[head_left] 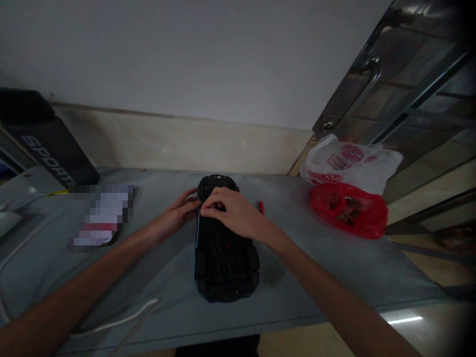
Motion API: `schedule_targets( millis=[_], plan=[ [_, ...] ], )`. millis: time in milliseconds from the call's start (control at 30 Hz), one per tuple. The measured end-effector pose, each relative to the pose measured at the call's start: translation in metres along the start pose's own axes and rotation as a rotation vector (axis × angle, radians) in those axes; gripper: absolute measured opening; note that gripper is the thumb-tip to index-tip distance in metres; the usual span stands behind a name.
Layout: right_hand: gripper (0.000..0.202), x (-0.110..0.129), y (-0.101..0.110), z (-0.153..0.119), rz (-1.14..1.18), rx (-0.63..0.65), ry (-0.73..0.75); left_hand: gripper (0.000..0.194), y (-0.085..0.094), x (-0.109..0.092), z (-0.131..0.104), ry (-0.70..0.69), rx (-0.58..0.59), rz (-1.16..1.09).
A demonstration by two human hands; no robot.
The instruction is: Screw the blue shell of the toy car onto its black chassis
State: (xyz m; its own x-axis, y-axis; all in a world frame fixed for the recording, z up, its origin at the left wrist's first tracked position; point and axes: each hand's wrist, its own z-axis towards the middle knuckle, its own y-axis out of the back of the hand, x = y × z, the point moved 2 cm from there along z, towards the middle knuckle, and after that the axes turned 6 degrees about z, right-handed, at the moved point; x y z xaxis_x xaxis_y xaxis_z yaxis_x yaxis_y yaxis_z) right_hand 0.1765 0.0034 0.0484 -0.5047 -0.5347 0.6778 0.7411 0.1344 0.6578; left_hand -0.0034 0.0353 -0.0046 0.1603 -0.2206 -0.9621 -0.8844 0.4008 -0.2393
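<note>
A black toy car (226, 267) lies upside down on the grey table, its underside and wheels facing up. My left hand (182, 207) is at the car's far left side, its fingers against the edge near a wheel. Over the far half of the underside, my right hand (236, 210) is closed in a pinch, with thumb and fingertips near the left edge. Whatever sits between those fingertips is too small or hidden to make out. A slim red object (261, 207) lies just right of the car, partly covered by my right hand.
On the right sit a red plastic bag (366, 215) with small items inside and a white printed bag (349, 158). At left are a phone (104, 215), a black bottle marked SPORT (48, 144) and a white cable (122, 320). The wall (186, 139) borders the table (156, 277).
</note>
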Motion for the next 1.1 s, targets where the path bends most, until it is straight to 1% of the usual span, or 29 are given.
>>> schedule_targets(
  millis=[100, 200, 367, 600, 733, 833, 933, 1000, 1067, 1100],
  plan=[
    [0.006, 0.001, -0.004, 0.003, -0.026, 0.048, -0.008, 0.048, -0.001, -0.001, -0.001, 0.0, 0.007, -0.002],
    [0.007, 0.002, -0.005, 0.003, -0.012, 0.067, -0.018, 0.046, -0.002, -0.001, -0.001, 0.002, 0.007, -0.001],
    [0.006, 0.006, -0.004, 0.004, 0.029, 0.05, -0.033, 0.044, -0.002, 0.0, 0.001, -0.008, 0.01, -0.024],
    [0.007, 0.009, -0.002, 0.006, 0.044, 0.072, -0.075, 0.046, -0.001, 0.001, 0.001, -0.018, 0.019, -0.005],
    [0.005, 0.008, -0.002, 0.006, 0.027, 0.077, -0.07, 0.045, 0.0, 0.001, 0.001, -0.02, 0.016, -0.005],
    [0.003, 0.009, -0.001, 0.005, 0.077, 0.074, -0.051, 0.042, 0.0, 0.001, 0.001, -0.012, 0.007, -0.015],
    [0.006, 0.006, 0.009, 0.0, 0.181, 0.032, -0.05, 0.043, 0.001, 0.001, 0.001, -0.006, 0.0, -0.007],
    [0.012, -0.002, 0.023, -0.007, 0.195, -0.048, -0.082, 0.046, 0.001, 0.001, 0.002, -0.006, 0.007, 0.009],
    [0.018, -0.019, 0.041, -0.018, 0.107, -0.18, -0.148, 0.046, 0.001, 0.001, 0.002, -0.004, 0.02, 0.015],
    [0.019, -0.03, 0.052, -0.024, 0.001, -0.247, -0.191, 0.046, 0.001, 0.001, 0.002, -0.003, 0.025, 0.015]
  ],
)
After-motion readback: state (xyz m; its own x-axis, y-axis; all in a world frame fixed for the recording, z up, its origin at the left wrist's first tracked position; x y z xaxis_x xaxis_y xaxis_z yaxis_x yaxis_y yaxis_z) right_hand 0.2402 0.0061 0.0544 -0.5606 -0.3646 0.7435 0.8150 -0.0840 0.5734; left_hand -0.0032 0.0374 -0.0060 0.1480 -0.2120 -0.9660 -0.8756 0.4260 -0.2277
